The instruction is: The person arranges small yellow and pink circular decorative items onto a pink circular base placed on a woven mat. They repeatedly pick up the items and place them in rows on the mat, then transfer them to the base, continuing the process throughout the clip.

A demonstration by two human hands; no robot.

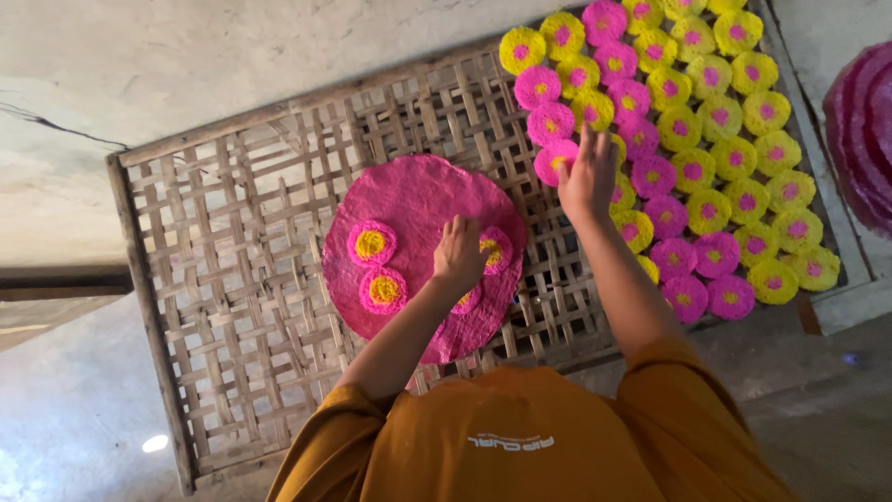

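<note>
On a woven bamboo rack (242, 307), the right end is packed with rows of pink-and-yellow discs (692, 167), where the right hand (587, 177) lies spread flat; the left hand (459, 253) pinches one of the few discs left on a large pink sheet (418, 200) mid-rack, the left end bare

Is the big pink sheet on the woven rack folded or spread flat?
Spread flat: the big pink sheet lies open as a full round on the woven rack.

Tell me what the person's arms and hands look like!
Both arms are bare from above the elbow down. The left hand and right hand wear no gloves, rings or bracelets. Short, loose mustard-orange sleeves belong to a shirt with small white printing.
</note>
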